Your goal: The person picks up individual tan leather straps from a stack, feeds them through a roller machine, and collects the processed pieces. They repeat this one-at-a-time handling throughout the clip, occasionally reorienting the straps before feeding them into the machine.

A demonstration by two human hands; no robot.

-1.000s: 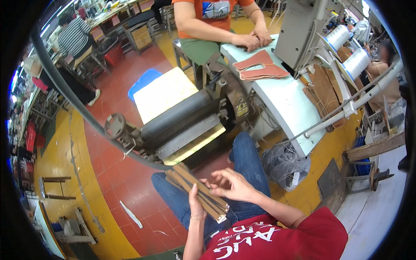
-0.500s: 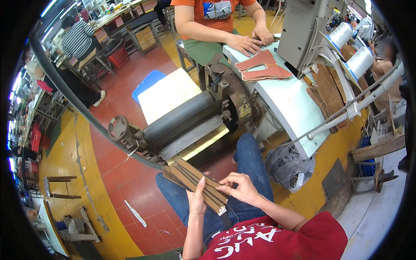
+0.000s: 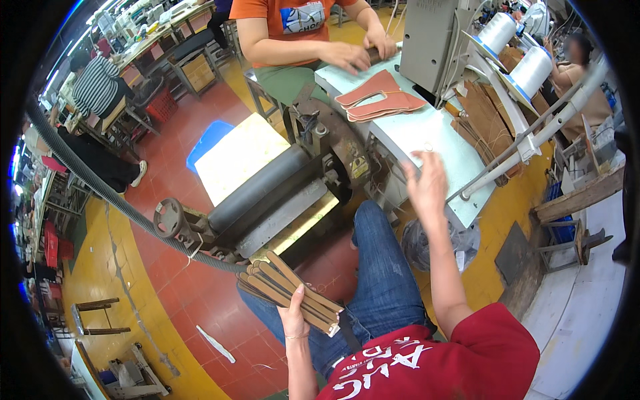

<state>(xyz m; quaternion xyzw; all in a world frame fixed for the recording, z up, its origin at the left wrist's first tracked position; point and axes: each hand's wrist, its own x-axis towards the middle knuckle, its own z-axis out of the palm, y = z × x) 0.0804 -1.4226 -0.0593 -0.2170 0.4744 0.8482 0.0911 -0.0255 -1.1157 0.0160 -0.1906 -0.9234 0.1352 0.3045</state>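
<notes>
My left hand (image 3: 295, 317) is closed around a fanned bundle of long, narrow brown leather strips (image 3: 287, 287) with dark edges, held over my lap. A small white piece shows at the bundle's near end. Raised away from the strips, my right hand (image 3: 427, 183) is at the near edge of the pale blue-green sewing table (image 3: 460, 157). Its fingers are apart and I see nothing held in them. Just ahead of my knees stands a roller machine (image 3: 267, 187) with a dark cylinder and a handwheel.
Across the table a co-worker's hands (image 3: 363, 57) work beside stacked reddish-brown cut pieces (image 3: 380, 99). Thread cones (image 3: 530, 70) stand on the right. A clear plastic bag (image 3: 440, 247) hangs below the table edge. A grey hose (image 3: 127, 210) curves along the left of the machine.
My right hand has left the strips and moved forward and right to the table edge. My left hand still holds the bundle, now more fanned out. The view has shifted slightly.
</notes>
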